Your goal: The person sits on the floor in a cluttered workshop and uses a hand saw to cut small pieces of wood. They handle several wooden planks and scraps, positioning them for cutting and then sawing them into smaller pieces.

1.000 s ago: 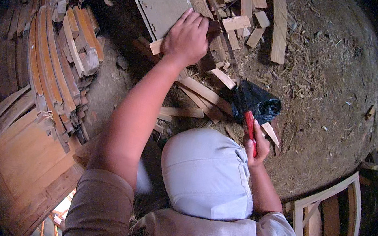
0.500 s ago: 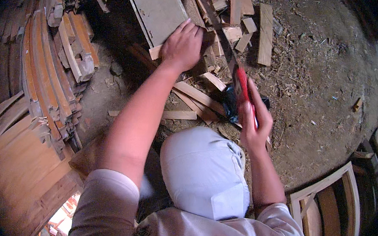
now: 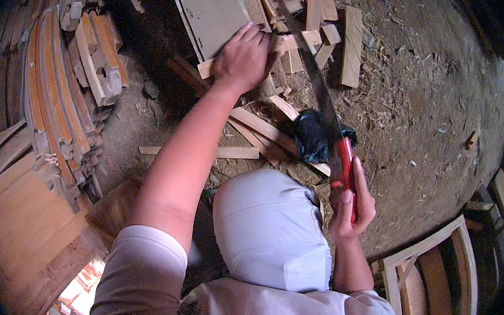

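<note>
My left hand (image 3: 244, 61) lies over a narrow wooden strip (image 3: 283, 42), fingers closed round it, pressing it across the end of a grey board (image 3: 208, 11). The strip's right end sticks out past my fingers. My right hand (image 3: 355, 205) grips the red handle of a handsaw (image 3: 323, 98). Its long dark blade slants up and left from the handle and crosses the strip near its free end. How deep the teeth sit in the wood I cannot tell. Below the hands is my bent knee in pale trousers (image 3: 269, 231).
Offcuts (image 3: 351, 46) and loose strips (image 3: 263, 128) lie around the board. Beside the saw sits a black plastic bag (image 3: 312, 136). Stacked curved timbers (image 3: 49, 80) stand at left, a wooden frame (image 3: 429, 251) at lower right. Wood shavings litter the dirt floor (image 3: 424, 112).
My right hand has drawn the saw back toward me, down and slightly right, showing more blade below the strip. My left hand stays on the strip.
</note>
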Demonstrator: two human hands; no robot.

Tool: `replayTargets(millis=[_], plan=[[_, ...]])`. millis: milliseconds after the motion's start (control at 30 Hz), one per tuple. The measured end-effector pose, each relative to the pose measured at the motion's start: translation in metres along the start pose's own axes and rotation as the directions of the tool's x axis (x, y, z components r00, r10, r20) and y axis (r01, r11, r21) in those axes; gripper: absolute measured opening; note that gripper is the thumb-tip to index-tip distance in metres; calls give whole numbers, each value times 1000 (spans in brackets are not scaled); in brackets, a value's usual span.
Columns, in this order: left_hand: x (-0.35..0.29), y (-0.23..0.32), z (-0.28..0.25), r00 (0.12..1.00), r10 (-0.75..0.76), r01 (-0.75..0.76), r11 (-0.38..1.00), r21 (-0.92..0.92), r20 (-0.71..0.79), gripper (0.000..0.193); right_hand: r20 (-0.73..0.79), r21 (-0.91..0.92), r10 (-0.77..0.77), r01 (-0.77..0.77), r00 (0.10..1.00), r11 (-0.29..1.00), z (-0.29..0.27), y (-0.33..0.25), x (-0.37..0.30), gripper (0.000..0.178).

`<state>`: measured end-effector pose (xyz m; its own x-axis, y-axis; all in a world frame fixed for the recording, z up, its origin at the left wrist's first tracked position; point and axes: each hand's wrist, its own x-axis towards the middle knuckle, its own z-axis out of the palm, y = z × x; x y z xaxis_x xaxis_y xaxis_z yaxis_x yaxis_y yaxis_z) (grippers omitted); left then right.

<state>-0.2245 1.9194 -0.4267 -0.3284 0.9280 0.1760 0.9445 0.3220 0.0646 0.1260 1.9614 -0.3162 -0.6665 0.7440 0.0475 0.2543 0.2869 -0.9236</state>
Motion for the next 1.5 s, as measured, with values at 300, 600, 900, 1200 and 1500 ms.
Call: replayTargets(millis=[300,600,900,1200,1500], plan=[[2,1,2,1000,22,-23,995,92,7,28,-6,324,108,-100,994,941,73,33,93,46],[2,4,-7,993,-9,-1,996,85,119,31,115,351,226,-252,967,902,47,28,64,48],[3,6,-9,994,1,-4,999,32,107,27,118,206,251,-271,961,940,5,2,41,47],[5,6,-13,983,-79,70,996,60,166,30,126,204,285,-306,950,930,1,-21,56,44],[7,11,-18,979,-74,54,992,110,192,36,143,151,172,-194,975,969,9,1,42,46]])
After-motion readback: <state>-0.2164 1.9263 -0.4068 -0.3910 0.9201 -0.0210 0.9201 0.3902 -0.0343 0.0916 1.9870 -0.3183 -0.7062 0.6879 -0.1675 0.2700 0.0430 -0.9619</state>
